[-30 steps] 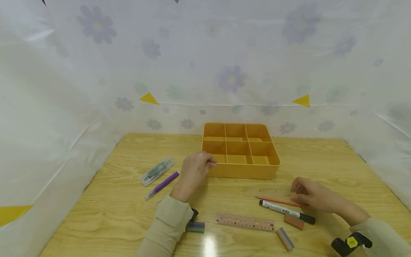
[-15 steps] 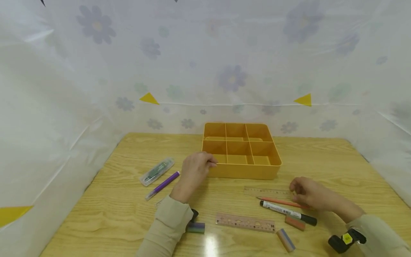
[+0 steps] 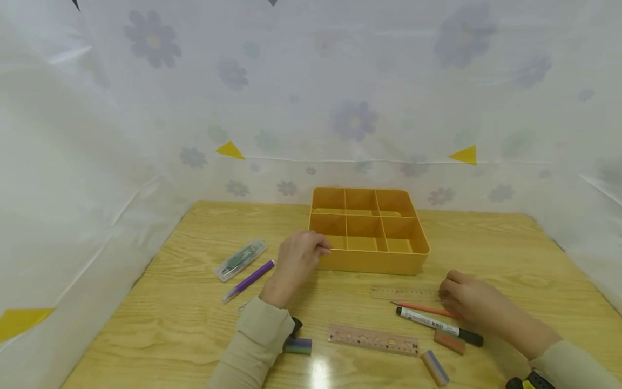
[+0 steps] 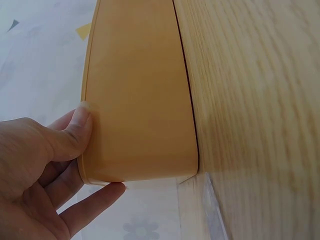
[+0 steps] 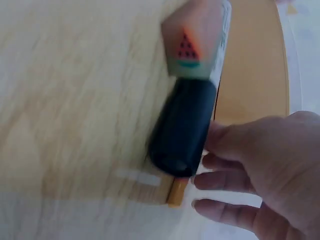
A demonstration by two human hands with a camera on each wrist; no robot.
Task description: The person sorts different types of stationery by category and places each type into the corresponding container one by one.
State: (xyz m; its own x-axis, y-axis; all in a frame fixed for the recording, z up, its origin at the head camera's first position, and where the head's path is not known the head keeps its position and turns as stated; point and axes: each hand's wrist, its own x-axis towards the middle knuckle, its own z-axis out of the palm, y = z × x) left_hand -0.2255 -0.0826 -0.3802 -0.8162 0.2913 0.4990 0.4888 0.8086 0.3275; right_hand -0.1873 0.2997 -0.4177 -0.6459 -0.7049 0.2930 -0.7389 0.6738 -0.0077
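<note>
My left hand [image 3: 299, 254] grips the front left corner of the yellow divided organizer box [image 3: 374, 262]; in the left wrist view the thumb [image 4: 80, 125] presses its outer wall, with other fingers behind the rim. At the right, my right hand [image 3: 478, 302] pinches the right end of a clear ruler [image 3: 403, 292] lying flat on the table; the fingertips hide that end. Just in front of the ruler are an orange pencil [image 3: 423, 308] and a black-capped white marker [image 3: 437, 322]. In the right wrist view, the marker's cap [image 5: 182, 127] partly covers the fingers.
A pinkish ruler [image 3: 373, 340], a brown eraser [image 3: 449, 341], a striped block [image 3: 434, 368] and a blue-green one [image 3: 298, 346] lie near the front. To the left are a purple pen [image 3: 249, 281] and a clear case [image 3: 241, 260]. A flowered curtain [image 3: 355, 119] hangs behind.
The right thumb and fingers have drawn together over the ruler's end. My left hand stays on the box corner. The view has shifted slightly.
</note>
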